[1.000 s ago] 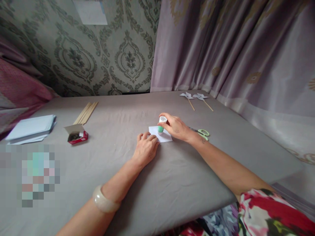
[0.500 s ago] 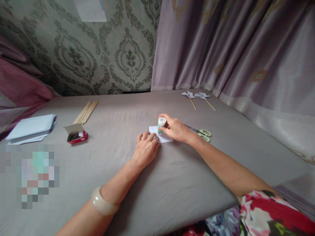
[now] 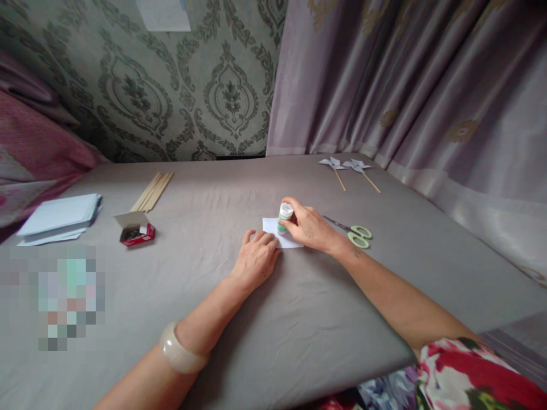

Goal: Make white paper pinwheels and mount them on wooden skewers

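Note:
Wrapped round a white and green glue stick (image 3: 285,217), my right hand (image 3: 311,228) holds it upright over a small white sheet of paper (image 3: 270,225). The stick's lower end is at the paper; whether it presses on it I cannot tell. My left hand (image 3: 256,257) lies palm down, its fingers resting on the paper's near left edge. Part of the sheet is hidden under both hands. Just beyond my right wrist lies a pair of scissors (image 3: 359,236) with light green handles.
At the far right lie two paper pinwheels (image 3: 356,165) on sticks. To the left are a bundle of wooden sticks (image 3: 152,192), an opened red box (image 3: 137,234) of small dark pieces, and a stack of paper (image 3: 60,216). A grey cloth (image 3: 299,330) covers the table.
The whole view has shifted slightly, so things appear a little further right. Both hands keep nearly the same places, the glue stick still held over the paper.

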`<state>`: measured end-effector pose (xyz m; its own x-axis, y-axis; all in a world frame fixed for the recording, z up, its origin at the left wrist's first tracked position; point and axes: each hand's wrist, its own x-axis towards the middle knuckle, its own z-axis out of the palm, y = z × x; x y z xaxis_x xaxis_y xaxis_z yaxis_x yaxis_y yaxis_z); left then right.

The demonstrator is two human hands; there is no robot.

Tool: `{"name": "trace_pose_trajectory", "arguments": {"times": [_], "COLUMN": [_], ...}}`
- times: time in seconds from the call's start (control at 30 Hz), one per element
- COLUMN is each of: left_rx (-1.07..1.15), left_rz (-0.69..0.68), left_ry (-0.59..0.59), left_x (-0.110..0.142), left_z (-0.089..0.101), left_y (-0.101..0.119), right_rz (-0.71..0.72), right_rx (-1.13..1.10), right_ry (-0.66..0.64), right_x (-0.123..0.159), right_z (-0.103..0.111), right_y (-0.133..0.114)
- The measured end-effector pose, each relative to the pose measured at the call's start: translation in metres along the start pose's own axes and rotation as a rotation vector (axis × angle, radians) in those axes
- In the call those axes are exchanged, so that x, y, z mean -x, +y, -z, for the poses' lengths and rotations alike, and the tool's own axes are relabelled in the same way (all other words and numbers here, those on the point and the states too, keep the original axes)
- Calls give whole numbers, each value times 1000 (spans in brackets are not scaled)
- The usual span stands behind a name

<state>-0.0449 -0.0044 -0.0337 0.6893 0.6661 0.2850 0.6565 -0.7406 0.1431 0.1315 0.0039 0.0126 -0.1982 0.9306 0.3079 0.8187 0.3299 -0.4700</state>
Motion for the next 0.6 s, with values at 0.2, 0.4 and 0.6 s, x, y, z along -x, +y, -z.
{"name": "trace_pose_trajectory", "arguments": {"times": [0.2,0.4,0.6], "left_rx": [-11,-27,-24], "left_rz": [-12,-6,1], "left_ry": [13,9,-3], "left_x": [0,1,1], "left_z": [-2,-2,1], "left_y": [-1,1,2], "right_rz": [-32,-92,-148], "right_rx": [51,126,-41], "right_ry": [24,53,202], "right_x": [-7,-6,-5], "right_z": [-5,-6,1], "right_y": [-2,-6,3]}}
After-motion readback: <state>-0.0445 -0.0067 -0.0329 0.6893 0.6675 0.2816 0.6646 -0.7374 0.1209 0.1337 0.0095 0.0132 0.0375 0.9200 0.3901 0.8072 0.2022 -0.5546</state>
